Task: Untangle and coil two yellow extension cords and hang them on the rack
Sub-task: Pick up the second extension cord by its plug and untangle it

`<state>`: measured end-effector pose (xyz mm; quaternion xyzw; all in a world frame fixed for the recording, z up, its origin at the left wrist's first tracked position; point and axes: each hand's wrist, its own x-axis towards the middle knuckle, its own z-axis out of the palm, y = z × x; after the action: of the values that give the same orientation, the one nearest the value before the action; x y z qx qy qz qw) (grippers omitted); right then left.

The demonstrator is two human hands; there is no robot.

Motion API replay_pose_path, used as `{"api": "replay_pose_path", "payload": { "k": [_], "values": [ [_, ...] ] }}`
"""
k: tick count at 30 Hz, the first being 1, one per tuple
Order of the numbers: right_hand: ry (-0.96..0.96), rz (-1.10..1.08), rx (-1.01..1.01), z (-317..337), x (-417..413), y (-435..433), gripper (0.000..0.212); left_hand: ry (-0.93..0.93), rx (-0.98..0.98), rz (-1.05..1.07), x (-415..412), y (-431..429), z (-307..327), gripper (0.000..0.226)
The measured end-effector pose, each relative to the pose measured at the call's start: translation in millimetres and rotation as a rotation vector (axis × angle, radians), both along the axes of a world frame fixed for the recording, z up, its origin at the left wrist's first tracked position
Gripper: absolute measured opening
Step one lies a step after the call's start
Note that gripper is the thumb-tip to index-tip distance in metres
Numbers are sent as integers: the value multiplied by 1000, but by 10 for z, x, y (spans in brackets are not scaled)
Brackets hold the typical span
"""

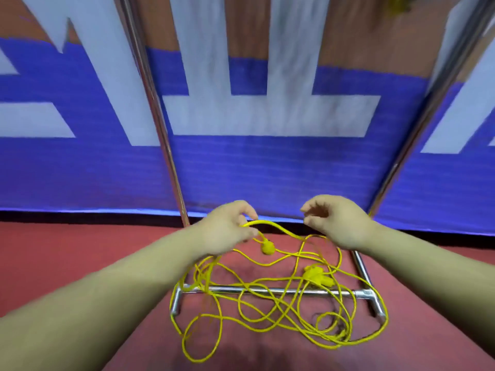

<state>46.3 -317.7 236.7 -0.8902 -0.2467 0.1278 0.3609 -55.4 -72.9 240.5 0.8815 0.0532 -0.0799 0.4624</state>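
Both bare arms reach out over the red floor, and the job is only just under way. The left hand has a strand pinched between thumb and fingertips, lifted clear of the heap. Just below that pinch a yellow plug dangles on its short tail.

The right hand hovers level with the left, a little apart from it. Its fingers are loosely curled, thumb and forefinger parted, with nothing between them. The raised strand arcs across and drops away just under its fingertips.

Down below, the yellow cords are a real knot: loops over loops, sprawled on the floor and draped across the base bar of the chrome rack. Which loop belongs to which cord cannot be told from here. A second cluster of yellow connectors lies in the tangle, right of centre, just beyond the bar.

The left upright and the right upright of the rack climb out of the top of the shot. Near the top edge, by the right upright, sits a blurred yellow shape, too smeared to identify.

Behind it all hangs a banner, blue below and brownish-orange above, carrying huge white block lettering. The letters are cropped and so large that no word can be read, and no brand name shows on the cords or plugs.
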Motion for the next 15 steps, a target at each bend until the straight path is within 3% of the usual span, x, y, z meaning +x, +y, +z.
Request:
{"api": "replay_pose_path", "payload": {
  "k": [3, 7, 12, 15],
  "values": [
    [-32, -3, 148, 511, -369, -138, 24, -131, 49, -21, -274, -193, 808, 27],
    [25, 95, 322, 900, -931, -285, 45, -310, -21, 5, -748, -554, 1492, 21],
    [-158, 118, 378, 1047, -1405, -305, 38, -360, -402, 98, -1233, -797, 1581, 11],
    [-128, 122, 372, 1020, -1529, -306, 34, -294, -426, 174, -1349, -754, 1404, 14]
  ]
}}
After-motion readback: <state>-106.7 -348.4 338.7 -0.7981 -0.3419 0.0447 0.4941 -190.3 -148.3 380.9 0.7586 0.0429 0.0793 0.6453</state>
